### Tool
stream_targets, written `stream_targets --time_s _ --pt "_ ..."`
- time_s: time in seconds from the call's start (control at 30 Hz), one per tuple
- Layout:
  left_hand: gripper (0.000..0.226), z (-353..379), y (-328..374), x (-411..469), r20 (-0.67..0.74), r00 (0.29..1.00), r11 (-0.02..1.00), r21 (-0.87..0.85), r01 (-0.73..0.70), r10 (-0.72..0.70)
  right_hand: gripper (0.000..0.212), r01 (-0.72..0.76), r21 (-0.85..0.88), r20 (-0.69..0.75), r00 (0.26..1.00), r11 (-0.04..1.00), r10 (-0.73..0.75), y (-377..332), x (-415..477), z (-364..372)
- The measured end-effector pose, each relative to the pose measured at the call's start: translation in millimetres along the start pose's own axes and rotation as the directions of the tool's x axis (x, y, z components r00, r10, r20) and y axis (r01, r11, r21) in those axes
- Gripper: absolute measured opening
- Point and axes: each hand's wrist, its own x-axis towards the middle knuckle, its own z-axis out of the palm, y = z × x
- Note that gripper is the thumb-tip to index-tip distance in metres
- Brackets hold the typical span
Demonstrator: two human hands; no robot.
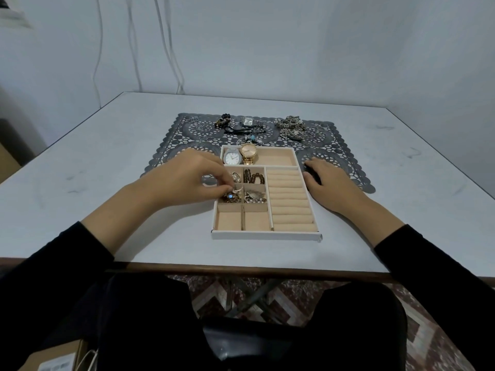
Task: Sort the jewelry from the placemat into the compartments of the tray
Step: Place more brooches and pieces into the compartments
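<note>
Grey lace placemat [171,145] covers the middle of the tabletop [107,156]. The left hand [184,175] curls its fingertips and pinches a small piece [235,190] in the crowded middle-left compartment of the tray [265,235]. Let go carelessly, it could snag the jewelry already there. A silver watch [247,121] and heaped chains [292,127] wait along the placemat's far edge. The right hand [329,180] rests flat and empty beside the tray's right edge.
</note>
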Motion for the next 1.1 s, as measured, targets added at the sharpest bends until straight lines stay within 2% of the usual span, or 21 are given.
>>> stream_targets --time_s 0.4,0.63,0.87,0.97,1.1 --pt "0.011 -1 3 9 0.083 0.989 0.99 0.088 0.111 -0.118 0.043 -0.006 0.008 0.006 1.0 1.0 0.006 3 1 1" --pt "0.011 -2 3 7 0.105 0.985 0.99 0.032 0.136 -0.138 0.044 -0.009 0.014 0.009 1.0 1.0 0.009 4 2 2" --pt "0.008 -1 3 12 0.128 0.976 0.984 0.059 0.169 -0.176 0.044 -0.012 0.011 0.017 1.0 1.0 0.012 3 1 1" --pt "0.008 -3 0 12 0.118 0.977 0.984 0.007 0.179 -0.178 0.044 -0.019 0.017 0.018 1.0 1.0 0.019 3 1 0" --pt "0.008 -8 -5 9 0.029 0.98 0.973 -0.12 0.198 -0.196 0.042 -0.023 0.035 0.017 1.0 0.999 0.022 4 3 -2"
